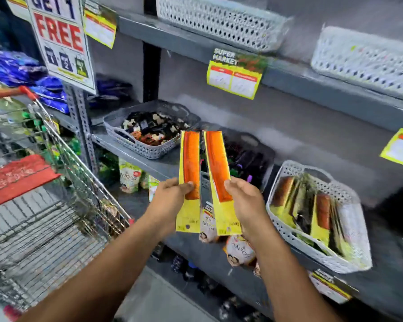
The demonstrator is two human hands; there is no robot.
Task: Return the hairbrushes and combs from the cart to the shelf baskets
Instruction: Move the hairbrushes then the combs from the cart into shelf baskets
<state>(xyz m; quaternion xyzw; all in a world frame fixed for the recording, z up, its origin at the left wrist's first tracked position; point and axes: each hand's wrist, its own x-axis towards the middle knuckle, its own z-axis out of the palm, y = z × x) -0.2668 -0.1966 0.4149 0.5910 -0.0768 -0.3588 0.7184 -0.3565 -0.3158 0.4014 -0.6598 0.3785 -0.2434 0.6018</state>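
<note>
My left hand (170, 194) grips an orange comb in a yellow card pack (190, 168), held upright in front of the shelf. My right hand (244, 201) grips a second, matching orange comb pack (218, 168) beside it. The two packs stand almost parallel, a small gap apart. To the right, on the middle shelf, a white lattice basket (289, 238) holds several similar comb packs standing on edge. Behind the packs a dark basket (261, 149) holds dark brushes, partly hidden. The wire shopping cart (63, 159) is on my left.
A grey basket (144, 149) of small hair accessories sits at the shelf's left end. White baskets (219, 22) stand on the upper shelf. Yellow price tags (235, 77) hang from the shelf edges. Soap packs lie on the lower shelf (240, 252). The cart has a red flap (16, 177).
</note>
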